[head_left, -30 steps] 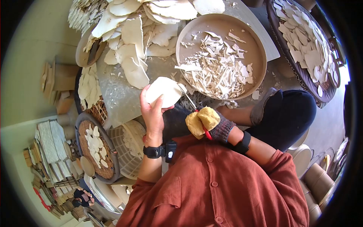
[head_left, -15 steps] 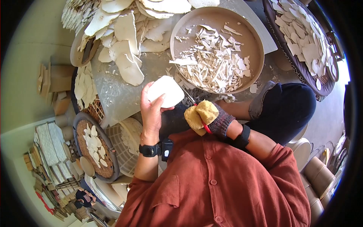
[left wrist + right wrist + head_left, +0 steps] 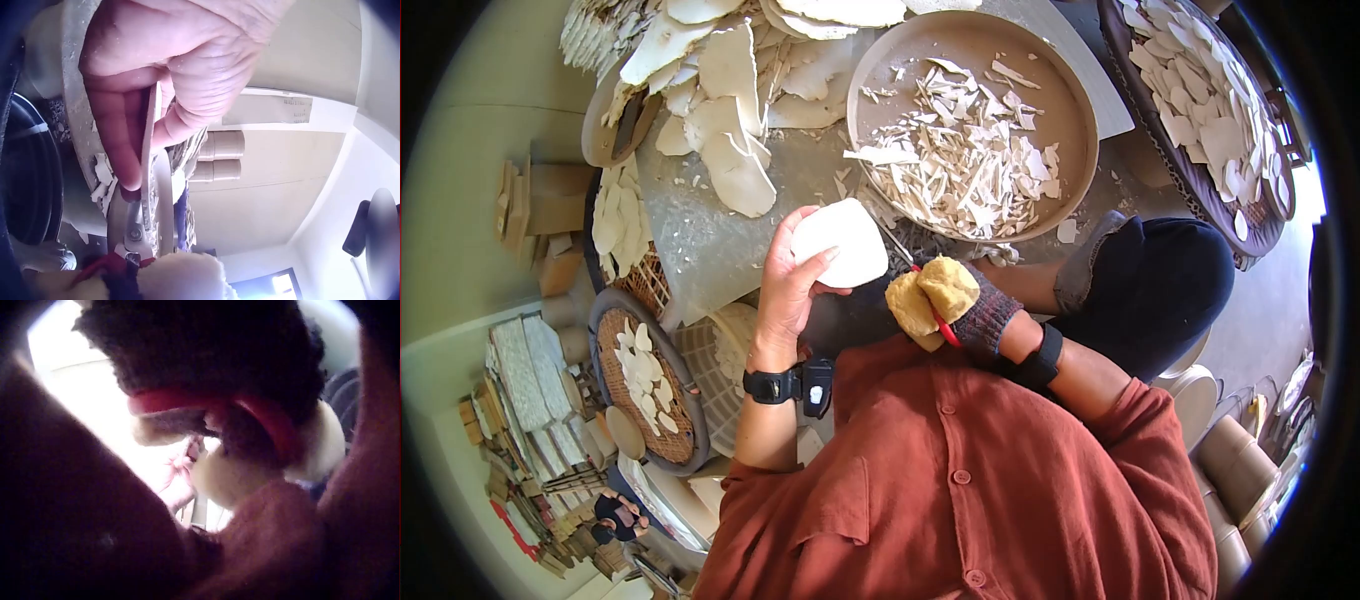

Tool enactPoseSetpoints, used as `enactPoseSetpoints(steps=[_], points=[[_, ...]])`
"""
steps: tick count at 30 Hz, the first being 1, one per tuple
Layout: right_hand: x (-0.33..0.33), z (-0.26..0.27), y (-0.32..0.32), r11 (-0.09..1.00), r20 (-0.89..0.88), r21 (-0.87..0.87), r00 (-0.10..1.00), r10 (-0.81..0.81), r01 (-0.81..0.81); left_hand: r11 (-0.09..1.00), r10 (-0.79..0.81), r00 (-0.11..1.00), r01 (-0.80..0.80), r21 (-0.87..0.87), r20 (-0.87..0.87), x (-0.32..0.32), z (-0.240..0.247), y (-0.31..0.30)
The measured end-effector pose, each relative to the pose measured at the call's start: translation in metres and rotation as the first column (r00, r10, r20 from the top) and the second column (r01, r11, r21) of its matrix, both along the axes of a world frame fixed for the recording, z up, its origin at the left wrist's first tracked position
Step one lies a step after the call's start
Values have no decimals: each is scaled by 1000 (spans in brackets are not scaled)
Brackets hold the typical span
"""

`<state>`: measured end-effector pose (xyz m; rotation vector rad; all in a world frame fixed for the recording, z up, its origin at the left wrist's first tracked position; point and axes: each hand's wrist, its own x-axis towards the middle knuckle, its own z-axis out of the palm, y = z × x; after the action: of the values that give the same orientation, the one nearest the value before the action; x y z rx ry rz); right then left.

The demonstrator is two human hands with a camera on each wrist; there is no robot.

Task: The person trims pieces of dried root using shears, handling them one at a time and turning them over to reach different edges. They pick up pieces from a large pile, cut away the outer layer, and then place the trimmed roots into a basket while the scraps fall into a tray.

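My bare left hand pinches a thin off-white slice, thumb on the near face and fingers behind. In the left wrist view the slice shows edge-on between thumb and fingers. My right hand, in a dark knitted glove, grips red-handled scissors. Yellow foam pads wrap the handles. The blades point up-left, right beside the slice's right edge; their pivot shows in the left wrist view. The right wrist view is dark, with the red handle under the glove.
A round tray of white offcuts lies ahead on a grey board. Large slices are heaped at the upper left. Trimmed slices fill a basket at the right and another at the left. My bent knee is close by.
My left hand has shifted slightly left and turned the slice, whose outline now looks squarer. The gloved right hand has barely moved. The view has shifted a little, moving the tray up and left.
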<state>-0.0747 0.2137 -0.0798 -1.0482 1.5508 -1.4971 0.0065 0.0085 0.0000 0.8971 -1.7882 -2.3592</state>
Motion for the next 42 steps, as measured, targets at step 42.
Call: enactPoseSetpoints(steps=[42], points=[[3, 3, -1, 997, 275, -75, 961, -14, 36, 962, 232, 959, -251, -107, -166, -2, -10, 48]])
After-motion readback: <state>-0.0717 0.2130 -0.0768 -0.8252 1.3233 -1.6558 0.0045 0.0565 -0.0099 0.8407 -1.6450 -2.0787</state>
